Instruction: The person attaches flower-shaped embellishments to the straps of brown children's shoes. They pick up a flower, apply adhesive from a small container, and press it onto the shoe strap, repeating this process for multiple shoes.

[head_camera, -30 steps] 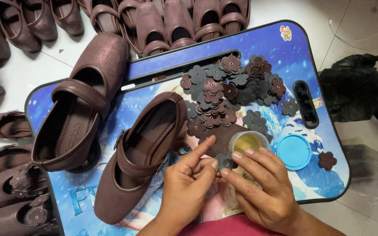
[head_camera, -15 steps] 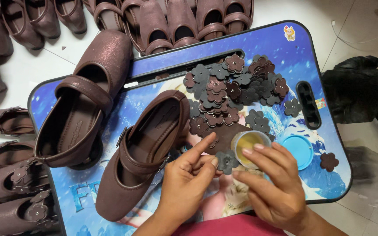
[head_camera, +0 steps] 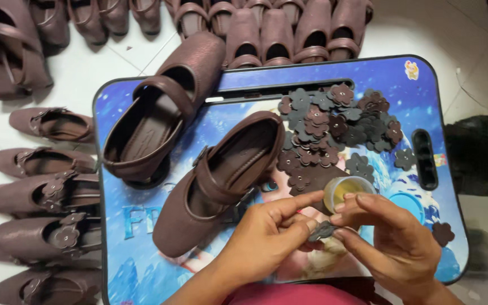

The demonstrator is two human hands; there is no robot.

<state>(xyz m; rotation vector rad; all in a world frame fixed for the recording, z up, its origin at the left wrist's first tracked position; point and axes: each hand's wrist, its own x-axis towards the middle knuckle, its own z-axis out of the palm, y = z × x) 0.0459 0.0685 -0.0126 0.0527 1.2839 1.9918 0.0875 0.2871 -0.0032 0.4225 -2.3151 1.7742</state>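
Both my hands meet low centre over the tray (head_camera: 142, 271). Left hand (head_camera: 266, 240) and right hand (head_camera: 391, 237) pinch one dark flower (head_camera: 323, 230) between fingertips, left index stretched out straight, other fingers curled narrow. Flower sits just below the glue pot (head_camera: 345, 189), which is partly behind my right fingers. Shoe (head_camera: 221, 181) lies just left of my left hand, second shoe (head_camera: 153, 124) further left. Flower pile (head_camera: 334, 127) above the pot, well apart from my hands
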